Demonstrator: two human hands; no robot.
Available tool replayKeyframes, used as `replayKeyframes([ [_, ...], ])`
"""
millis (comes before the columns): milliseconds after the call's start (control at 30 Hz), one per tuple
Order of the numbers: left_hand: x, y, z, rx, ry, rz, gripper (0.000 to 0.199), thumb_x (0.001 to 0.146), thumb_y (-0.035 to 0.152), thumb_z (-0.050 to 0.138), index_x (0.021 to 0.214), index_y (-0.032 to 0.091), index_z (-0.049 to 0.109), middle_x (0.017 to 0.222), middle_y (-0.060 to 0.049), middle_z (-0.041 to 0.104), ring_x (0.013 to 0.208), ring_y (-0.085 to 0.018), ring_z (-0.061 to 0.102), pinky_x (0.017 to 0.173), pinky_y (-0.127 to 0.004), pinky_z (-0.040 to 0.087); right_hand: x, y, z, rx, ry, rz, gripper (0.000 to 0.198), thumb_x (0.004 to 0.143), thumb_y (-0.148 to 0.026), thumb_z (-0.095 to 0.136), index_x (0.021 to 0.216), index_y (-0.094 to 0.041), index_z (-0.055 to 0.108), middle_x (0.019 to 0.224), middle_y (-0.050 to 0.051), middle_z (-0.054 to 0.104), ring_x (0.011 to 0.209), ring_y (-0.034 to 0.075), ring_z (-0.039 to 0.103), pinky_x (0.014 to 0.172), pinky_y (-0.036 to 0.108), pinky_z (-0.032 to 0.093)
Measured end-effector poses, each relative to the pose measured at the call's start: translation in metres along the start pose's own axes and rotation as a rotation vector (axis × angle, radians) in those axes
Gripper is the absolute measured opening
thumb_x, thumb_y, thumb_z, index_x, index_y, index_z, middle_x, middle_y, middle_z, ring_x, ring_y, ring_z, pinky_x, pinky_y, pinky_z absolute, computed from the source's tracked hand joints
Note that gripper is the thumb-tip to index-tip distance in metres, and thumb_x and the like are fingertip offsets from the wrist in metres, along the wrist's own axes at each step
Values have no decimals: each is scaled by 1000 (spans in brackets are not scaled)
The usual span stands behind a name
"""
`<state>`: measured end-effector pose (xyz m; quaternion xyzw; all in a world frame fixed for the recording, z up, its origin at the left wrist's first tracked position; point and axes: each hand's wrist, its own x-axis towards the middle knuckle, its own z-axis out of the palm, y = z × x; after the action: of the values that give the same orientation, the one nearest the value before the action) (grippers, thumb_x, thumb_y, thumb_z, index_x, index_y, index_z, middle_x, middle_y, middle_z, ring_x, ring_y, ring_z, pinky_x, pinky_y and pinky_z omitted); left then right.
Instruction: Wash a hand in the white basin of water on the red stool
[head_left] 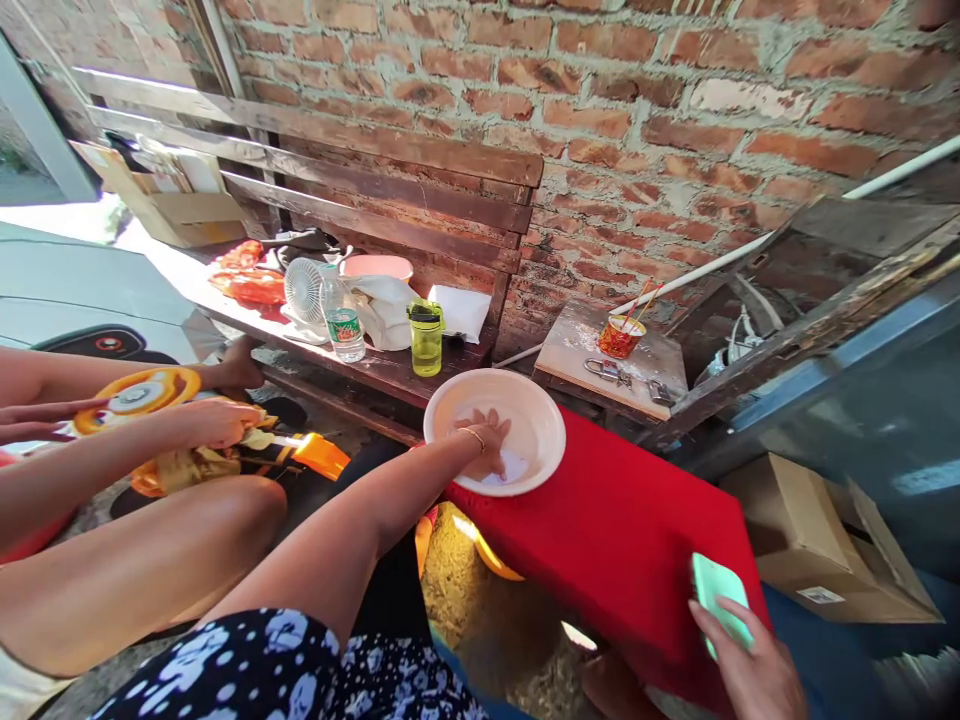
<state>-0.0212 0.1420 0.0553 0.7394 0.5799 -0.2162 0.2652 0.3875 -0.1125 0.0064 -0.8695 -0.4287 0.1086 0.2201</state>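
Observation:
My left hand [491, 443], with a thin bracelet at the wrist, reaches into a pale round basin [551, 425]. Its fingers are spread toward the basin's bottom. A small white patch shows beneath the hand; I cannot tell what it is. At the lower right, my right hand [750, 655] grips a mint-green, rounded rectangular object [724, 595] that looks like a phone in a case. This object is over the right end of the red-covered table [630, 510]. The basin stands at the left end of that table.
On the wooden bench [390, 385] are a water bottle [345, 335], a green-lidded cup [426, 340] and a small fan [304, 290]. A side stand [559, 345] holds a red tub [621, 338] and padlocks. A cardboard box [810, 540] sits right. Another person's hand [217, 420] holds orange-yellow material at left.

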Motion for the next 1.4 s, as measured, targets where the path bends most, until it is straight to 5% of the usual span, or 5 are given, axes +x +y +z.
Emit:
replayKeyframes([
  [300, 7, -8, 10, 41, 33, 17, 152, 51, 69, 88, 167, 31, -2, 171, -18, -17, 150, -61, -9, 103, -88, 24, -22, -211, 108, -63, -244, -512, 33, 85, -37, 61, 113, -25, 72, 102, 6, 60, 90, 21, 62, 78, 30, 46],
  [700, 6, -5, 6, 28, 9, 25, 158, 47, 66, 91, 167, 25, -3, 170, -22, -14, 148, -64, -8, 102, -88, 24, 90, 13, -4, -142, 139, 172, 60, 71, -79, 49, 104, -35, 74, 82, 15, 56, 71, 37, 59, 61, 53, 44],
  [1100, 5, -9, 9, 75, 15, 11, 165, 40, 79, 85, 167, 20, -3, 169, -27, -11, 149, -63, -3, 104, -86, 26, 89, -249, 124, -25, -185, -466, 33, 85, -34, 69, 117, -26, 73, 106, 6, 64, 100, 21, 64, 87, 28, 47],
  [1233, 8, -11, 11, 109, 19, 11, 166, 42, 85, 81, 166, 18, -5, 169, -29, -10, 148, -65, -2, 97, -86, 34, 108, -253, 128, -51, -223, -523, 31, 79, -30, 77, 109, -28, 77, 107, 4, 65, 99, 19, 64, 88, 25, 45],
  [1400, 6, -9, 11, 120, 20, 12, 165, 42, 85, 80, 167, 17, -4, 169, -29, -10, 149, -64, -2, 99, -85, 32, 157, -156, 69, -172, -126, -271, 38, 87, -36, 62, 122, -22, 73, 107, 12, 66, 97, 26, 66, 86, 33, 49],
])
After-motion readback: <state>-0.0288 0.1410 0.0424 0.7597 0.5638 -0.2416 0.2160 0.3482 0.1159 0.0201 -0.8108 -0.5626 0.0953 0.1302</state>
